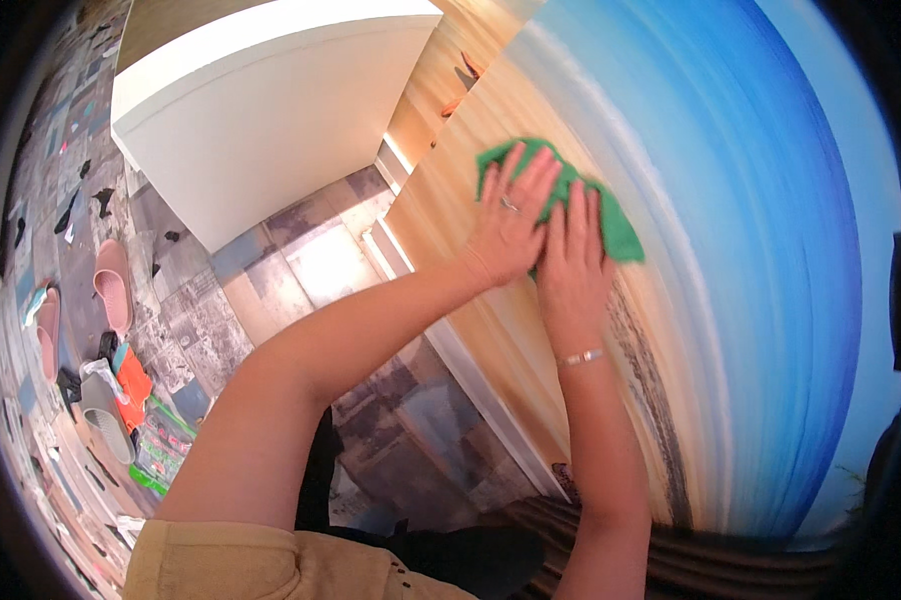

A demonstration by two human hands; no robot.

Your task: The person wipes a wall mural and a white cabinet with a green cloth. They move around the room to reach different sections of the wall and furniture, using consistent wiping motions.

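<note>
A green cloth [622, 232] lies crumpled against a wall mural [771, 220] of sand, surf and blue water. My left hand [514, 222] rests flat on the cloth's left part, fingers stretched out, with a ring on one finger. Just right of it and touching it, my right hand [575, 272] presses on the cloth's middle with extended fingers and a band at the wrist. Both palms face the wall, so their undersides are hidden. The cloth's right corner sticks out beyond my right fingers.
A large white box-like panel [281, 110] stands at upper left. A pale skirting board [471, 385] runs along the wall's foot. On the patterned floor [401, 430] at left lie pink slippers [114, 285], a grey slipper [106, 415], an orange item [132, 385] and scattered bits. Dark folded fabric [751, 570] hangs at lower right.
</note>
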